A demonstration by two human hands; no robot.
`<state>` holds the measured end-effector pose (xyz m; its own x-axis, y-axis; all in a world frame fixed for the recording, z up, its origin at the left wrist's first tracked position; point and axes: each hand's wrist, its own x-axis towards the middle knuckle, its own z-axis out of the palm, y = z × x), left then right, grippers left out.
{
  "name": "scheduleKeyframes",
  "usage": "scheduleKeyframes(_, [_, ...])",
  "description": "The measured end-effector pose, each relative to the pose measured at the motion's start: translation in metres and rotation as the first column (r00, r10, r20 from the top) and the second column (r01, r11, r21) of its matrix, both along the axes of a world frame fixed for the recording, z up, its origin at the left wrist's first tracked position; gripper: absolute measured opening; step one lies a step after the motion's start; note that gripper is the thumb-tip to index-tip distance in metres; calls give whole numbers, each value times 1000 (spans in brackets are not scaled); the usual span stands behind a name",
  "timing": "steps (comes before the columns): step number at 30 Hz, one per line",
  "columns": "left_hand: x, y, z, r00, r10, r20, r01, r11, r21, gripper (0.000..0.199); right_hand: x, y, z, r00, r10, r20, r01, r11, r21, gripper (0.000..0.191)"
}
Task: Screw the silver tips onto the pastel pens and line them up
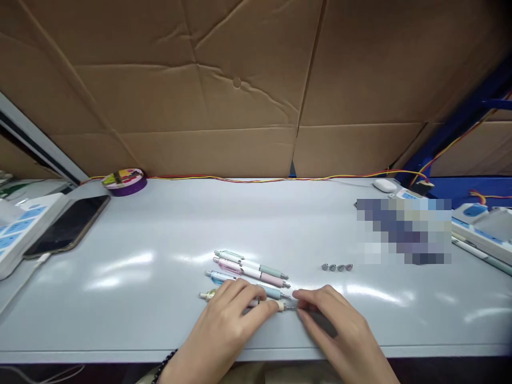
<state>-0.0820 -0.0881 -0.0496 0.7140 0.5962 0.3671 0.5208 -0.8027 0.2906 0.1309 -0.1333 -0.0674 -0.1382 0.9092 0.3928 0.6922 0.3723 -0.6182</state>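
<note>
Several click pens lie side by side before me: a green-grip pen (250, 264), a pink-grip pen (252, 273), a blue-grip pen (276, 293) and, nearest me, a cream-grip pen (281, 306). My left hand (230, 322) is closed on the cream-grip pen and covers much of it. That pen's thin metallic front end, without a cone tip, points right. There the fingertips of my right hand (334, 322) are pinched together; what lies between them is hidden. Small silver pen tips (336, 268) sit in a row to the right.
A phone (68, 226) on a cable and a power strip (30, 226) lie left. At the back stands a round purple tin (125, 183). A white earbud case (384, 185) and a blurred-out item (404, 232) are at right. A cardboard wall (240, 106) closes the back.
</note>
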Motion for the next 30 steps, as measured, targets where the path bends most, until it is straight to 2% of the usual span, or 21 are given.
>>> scheduleKeyframes(10, [-3,-2,0,999,-15,-35,12,997,-77,29,-1,0,3,999,15,-42,-16,1000,-21,18])
scheduleKeyframes(20, [-2,-2,1,999,-22,-28,20,996,-90,30,-6,2,5,997,36,-71,-37,999,-1,15])
scheduleKeyframes(25, [-2,-2,2,999,-31,-30,29,996,-89,30,-12,5,4,997,52,-63,-49,998,51,15])
scheduleKeyframes(30, [-1,-2,2,1000,-16,-23,15,998,-62,29,-9,3,6,995,54,-89,-53,998,18,14])
